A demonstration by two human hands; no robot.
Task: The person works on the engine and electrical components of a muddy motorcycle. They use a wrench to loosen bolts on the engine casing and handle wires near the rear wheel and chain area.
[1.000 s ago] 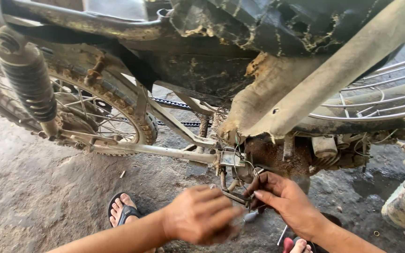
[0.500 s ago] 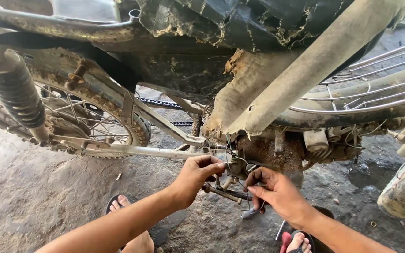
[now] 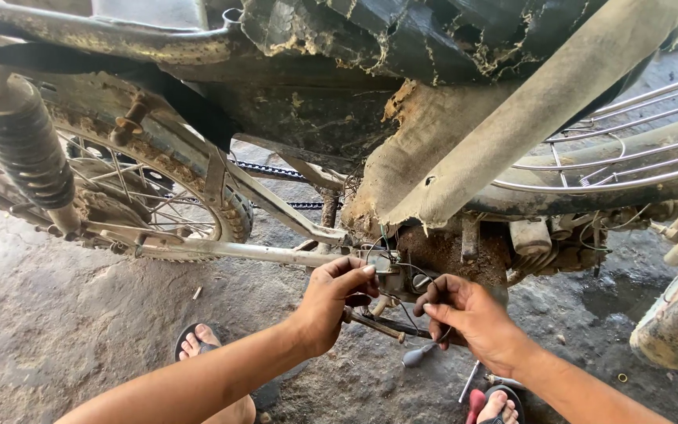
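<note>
Rusty wired metal part (image 3: 390,276) between both hands (image 3: 331,302), mud-caked.

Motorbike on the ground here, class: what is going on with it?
A person crouches beside a muddy motorbike. The left hand grips a small metal part with wires under the frame. The right hand pinches the wires beside it. A screwdriver lies on the ground below.

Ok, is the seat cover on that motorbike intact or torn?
Torn. The black seat cover hangs in ragged strips with frayed edges, above where the left hand and right hand work at the wires.
</note>
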